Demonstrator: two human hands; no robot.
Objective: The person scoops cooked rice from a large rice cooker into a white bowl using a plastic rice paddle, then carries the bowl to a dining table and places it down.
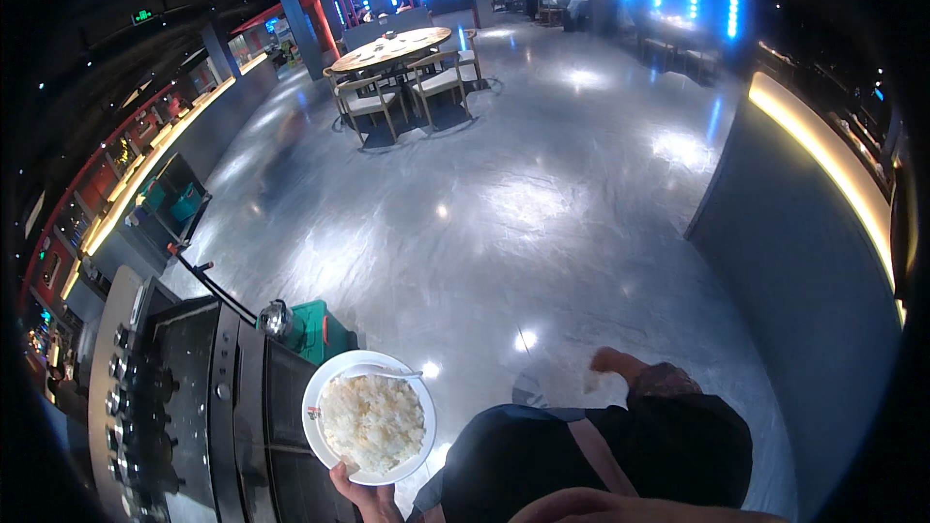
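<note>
My left hand (363,495) holds a white bowl (311,436) by its near rim, low and left of the middle. Cooked white rice (374,421) fills the bowl, and a white spoon (389,372) lies on the rice along its far side. My right hand (610,361) hangs over the floor at the lower right, blurred, with no object visible in it; its fingers are not clear enough to read. A dark garment with a pale strap covers my body between the hands.
At the left stand a dark metal cabinet (247,392) with several kettles (120,407), a green crate (316,330) and a shiny metal kettle (276,319). A lit-topped partition (785,269) runs along the right. Farther off is a round table (392,49) with wooden chairs (441,80).
</note>
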